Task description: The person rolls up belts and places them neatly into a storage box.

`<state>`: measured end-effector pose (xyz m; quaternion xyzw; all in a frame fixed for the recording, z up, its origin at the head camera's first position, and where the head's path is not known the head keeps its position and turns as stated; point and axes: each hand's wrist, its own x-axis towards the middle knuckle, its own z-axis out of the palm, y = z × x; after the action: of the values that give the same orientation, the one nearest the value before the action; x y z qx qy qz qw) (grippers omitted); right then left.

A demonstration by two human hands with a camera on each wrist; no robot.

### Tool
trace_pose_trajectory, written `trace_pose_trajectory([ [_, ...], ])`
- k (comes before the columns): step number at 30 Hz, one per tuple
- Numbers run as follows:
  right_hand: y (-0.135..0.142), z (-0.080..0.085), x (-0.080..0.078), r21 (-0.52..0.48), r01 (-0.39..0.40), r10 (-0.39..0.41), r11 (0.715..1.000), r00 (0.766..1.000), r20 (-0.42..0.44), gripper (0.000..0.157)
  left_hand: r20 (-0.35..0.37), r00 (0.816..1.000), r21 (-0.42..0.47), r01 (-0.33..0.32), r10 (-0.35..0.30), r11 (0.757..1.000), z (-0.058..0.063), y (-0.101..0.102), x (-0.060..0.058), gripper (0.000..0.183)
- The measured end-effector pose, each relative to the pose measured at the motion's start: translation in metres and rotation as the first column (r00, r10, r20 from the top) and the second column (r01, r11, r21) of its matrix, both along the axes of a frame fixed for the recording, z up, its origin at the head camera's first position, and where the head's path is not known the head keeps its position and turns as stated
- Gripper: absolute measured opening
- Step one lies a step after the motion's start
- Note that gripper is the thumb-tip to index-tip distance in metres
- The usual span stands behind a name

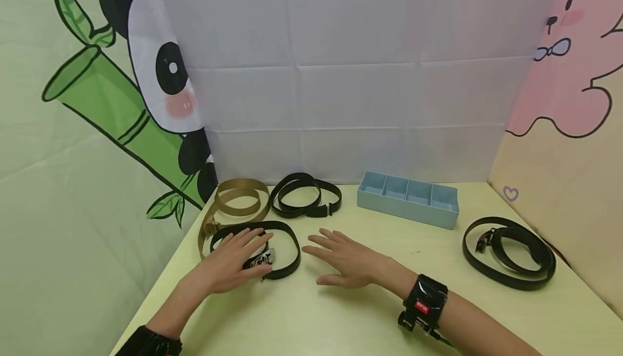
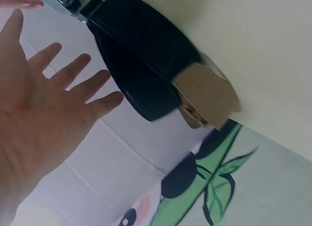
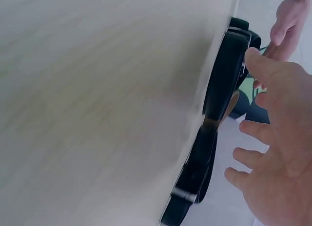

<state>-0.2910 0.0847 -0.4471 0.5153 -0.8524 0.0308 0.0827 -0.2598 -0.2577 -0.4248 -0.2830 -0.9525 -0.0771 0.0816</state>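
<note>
My left hand (image 1: 233, 263) hovers with fingers spread over a coiled black belt (image 1: 296, 248), covering part of it. That belt's shiny silver buckle (image 1: 263, 258) shows beside the thumb. In the left wrist view, the palm of the left hand (image 2: 44, 99) holds nothing, and the black belt (image 2: 141, 36) overlaps a tan webbing belt (image 2: 202, 89). To the right of the coil, my right hand (image 1: 348, 258) is held out above the table, fingers extended. The right wrist view shows this hand (image 3: 287, 128) holding nothing, with black belts (image 3: 224, 75) beside it.
Behind the left hand lie the coiled tan belt (image 1: 242, 184) and another black belt (image 1: 318, 211). A pale blue box (image 1: 409, 214) with several compartments stands at the back. One more coiled black belt (image 1: 518, 280) lies at the table's (image 1: 302, 323) right side. Printed cloth walls surround the table.
</note>
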Motion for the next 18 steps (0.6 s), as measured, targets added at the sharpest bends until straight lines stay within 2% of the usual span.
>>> trace_pose_trajectory([
  [4,-0.023,-0.001,-0.002,-0.007,-0.029,0.029,1.0,1.0,0.001,0.075,0.022,1.0,0.013,-0.001,0.001,1.0,-0.003,-0.017,0.002,0.077],
  [7,-0.038,-0.004,-0.004,-0.022,-0.062,0.061,0.998,0.998,-0.03,0.069,0.024,1.0,-0.001,0.021,-0.021,1.0,-0.005,-0.026,0.003,0.07],
  [13,-0.062,-0.01,-0.007,-0.069,-0.14,0.13,0.988,0.983,-0.129,0.043,-0.04,0.993,-0.009,0.108,-0.109,0.994,-0.011,-0.03,-0.002,0.041],
  [18,-0.071,-0.01,-0.006,-0.057,-0.123,0.114,0.991,0.983,-0.145,0.021,-0.083,0.988,-0.014,0.129,-0.129,0.992,-0.013,-0.027,-0.006,0.025],
])
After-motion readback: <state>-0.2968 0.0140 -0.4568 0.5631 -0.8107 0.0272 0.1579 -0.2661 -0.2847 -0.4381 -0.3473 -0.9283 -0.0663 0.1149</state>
